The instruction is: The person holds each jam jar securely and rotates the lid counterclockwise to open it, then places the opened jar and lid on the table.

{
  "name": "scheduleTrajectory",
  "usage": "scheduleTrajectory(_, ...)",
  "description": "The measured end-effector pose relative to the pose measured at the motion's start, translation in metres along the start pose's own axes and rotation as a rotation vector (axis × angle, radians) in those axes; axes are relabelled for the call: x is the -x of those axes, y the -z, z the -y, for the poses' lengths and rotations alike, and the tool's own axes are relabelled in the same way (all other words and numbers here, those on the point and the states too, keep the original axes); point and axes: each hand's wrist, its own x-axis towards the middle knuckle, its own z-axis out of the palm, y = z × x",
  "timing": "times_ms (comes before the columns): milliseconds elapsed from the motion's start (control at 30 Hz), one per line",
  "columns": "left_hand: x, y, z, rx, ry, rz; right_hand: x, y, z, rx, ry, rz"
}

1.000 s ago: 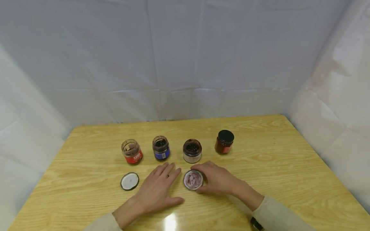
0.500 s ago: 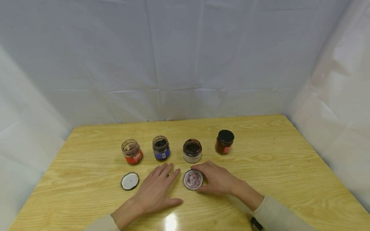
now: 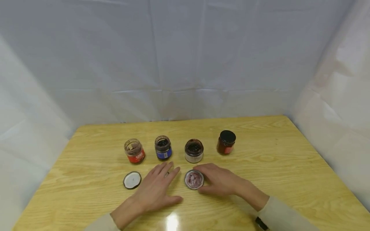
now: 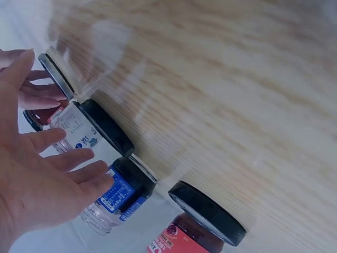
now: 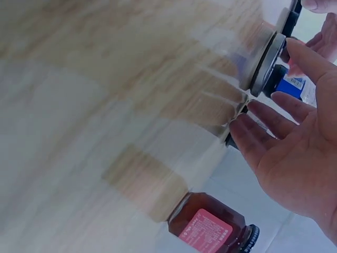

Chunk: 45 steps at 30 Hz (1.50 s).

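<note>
An upturned jar lid (image 3: pixel 194 179), its inside smeared purplish, lies in front of the jars. My right hand (image 3: pixel 221 179) holds it by its right side, thumb and forefinger at opposite parts of the rim. In the right wrist view the thumb touches the edge of this lid (image 5: pixel 267 64). Left of it, my left hand (image 3: pixel 153 191) is spread with nothing in its grasp, fingers close in front of the blue-label jar (image 3: pixel 163 154). The open, pale-label jar (image 3: pixel 194 157) stands just behind the smeared lid. A cleaner white-lined lid (image 3: pixel 132 180) lies left of my left hand.
At the left stands an open red-label jar (image 3: pixel 136 156). A dark red jar with its black lid on (image 3: pixel 226 142) is at the right of the row. White sheeting (image 3: pixel 185 64) rises behind the wooden table (image 3: pixel 274 166) and along both sides.
The head view has shifted slightly, so the jars and lids appear a little further right. Both hands keep nearly the same places, and the right still holds the smeared lid.
</note>
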Motion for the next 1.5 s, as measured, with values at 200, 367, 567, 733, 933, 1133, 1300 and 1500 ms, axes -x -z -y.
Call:
scheduleTrajectory(200, -0.004, 0.001, -0.003, 0.004, -0.016, -0.058, 0.011, 0.006, -0.001, 0.042, -0.027, -0.030)
scheduleTrajectory(367, -0.009, 0.012, -0.005, 0.000, -0.025, -0.082, 0.021, 0.018, -0.002, 0.090, -0.001, -0.070)
scheduleTrajectory(567, -0.018, 0.031, -0.005, -0.064, -0.082, -0.161, 0.034, 0.040, -0.005, 0.143, 0.043, -0.138)
scheduleTrajectory(733, -0.024, 0.041, -0.009, -0.085, -0.119, -0.209, 0.041, 0.055, -0.009, 0.224, 0.083, -0.213)
scheduleTrajectory(933, -0.035, 0.046, -0.016, -0.088, -0.136, -0.235, 0.047, 0.068, -0.019, 0.336, 0.083, -0.275)
scheduleTrajectory(1133, -0.054, 0.044, -0.025, -0.076, -0.129, -0.188, 0.056, 0.078, -0.038, 0.405, 0.057, -0.351)
scheduleTrajectory(1300, -0.073, 0.037, -0.030, -0.063, -0.144, -0.159, 0.063, 0.085, -0.055, 0.371, 0.001, -0.390)
scheduleTrajectory(1500, -0.092, 0.027, -0.040, -0.015, -0.114, -0.128, 0.070, 0.089, -0.075, 0.315, -0.092, -0.396)
